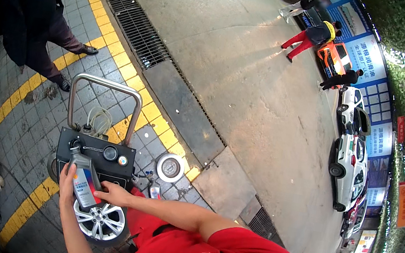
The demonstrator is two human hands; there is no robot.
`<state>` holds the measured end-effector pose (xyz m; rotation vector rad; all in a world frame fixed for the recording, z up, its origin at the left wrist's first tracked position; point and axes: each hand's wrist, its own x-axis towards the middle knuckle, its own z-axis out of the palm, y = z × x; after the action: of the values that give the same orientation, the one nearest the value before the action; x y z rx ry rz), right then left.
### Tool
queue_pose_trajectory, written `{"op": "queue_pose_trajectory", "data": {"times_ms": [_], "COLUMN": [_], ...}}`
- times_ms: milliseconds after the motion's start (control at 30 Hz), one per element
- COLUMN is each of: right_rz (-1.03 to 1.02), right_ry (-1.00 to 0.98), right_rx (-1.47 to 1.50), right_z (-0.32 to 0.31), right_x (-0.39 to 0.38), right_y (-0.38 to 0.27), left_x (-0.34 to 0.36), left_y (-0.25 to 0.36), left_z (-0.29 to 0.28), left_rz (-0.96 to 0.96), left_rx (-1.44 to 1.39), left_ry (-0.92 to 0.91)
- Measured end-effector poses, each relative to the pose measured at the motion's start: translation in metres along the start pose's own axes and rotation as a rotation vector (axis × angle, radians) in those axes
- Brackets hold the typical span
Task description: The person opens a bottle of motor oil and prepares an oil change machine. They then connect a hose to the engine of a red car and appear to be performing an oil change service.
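Note:
My left hand [67, 184] grips the left side of a grey plastic bottle [84, 184] with a red, white and blue label, while my right hand [112, 194] holds its lower right side. The bottle's neck overlaps a black machine panel [116, 170]; whether it sits in an opening I cannot tell. A round black cap [110, 153] with a chain lies on the panel. Above are a steel handle [138, 111] and coiled clear hose [103, 118]. Below the bottle shows a silver-spoked wheel [97, 224].
A person in dark clothes [28, 19] stands at left. A round metal pan [170, 167] and small bottle [154, 191] are right of the machine. Yellow edge tiles [152, 111] border a drain grate [134, 23]. Several people [312, 35] and parked cars [347, 168] are farther off.

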<state>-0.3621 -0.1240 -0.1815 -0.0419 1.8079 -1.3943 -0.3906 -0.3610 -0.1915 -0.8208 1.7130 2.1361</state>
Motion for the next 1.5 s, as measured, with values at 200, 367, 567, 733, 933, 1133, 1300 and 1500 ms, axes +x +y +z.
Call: {"op": "queue_pose_trajectory", "data": {"times_ms": [200,367,567,733,933,1133,1300,1500], "right_rz": [-0.043,0.016,0.032,0.042,-0.058,0.083,0.112,0.105], "right_ry": [0.025,-0.020,-0.006,0.000,0.087,-0.029,-0.066,-0.061], "right_rx": [0.069,0.061,0.035,0.029,-0.267,0.118,0.115,0.138], "right_z": [0.012,0.012,0.008,0.003,0.010,0.015,0.012,0.007], "right_x": [0.003,0.000,-0.003,-0.004,0.008,-0.001,0.000,0.002], "right_y": [0.006,-0.006,-0.008,-0.005,0.014,-0.013,-0.013,-0.009], "left_x": [0.008,0.013,0.007,0.007,0.012,-0.004,0.006,-0.002], "left_y": [-0.011,-0.017,-0.007,-0.004,-0.021,0.009,-0.006,0.010], "left_z": [-0.017,-0.030,-0.015,-0.012,-0.024,-0.012,-0.020,-0.005], "left_rz": [-0.030,-0.024,-0.005,-0.016,0.011,-0.067,-0.059,-0.042], "left_rx": [0.031,0.039,0.025,0.010,0.067,0.128,0.113,0.072], "left_ry": [0.003,-0.040,-0.035,-0.096,0.023,0.050,0.018,-0.015]}}
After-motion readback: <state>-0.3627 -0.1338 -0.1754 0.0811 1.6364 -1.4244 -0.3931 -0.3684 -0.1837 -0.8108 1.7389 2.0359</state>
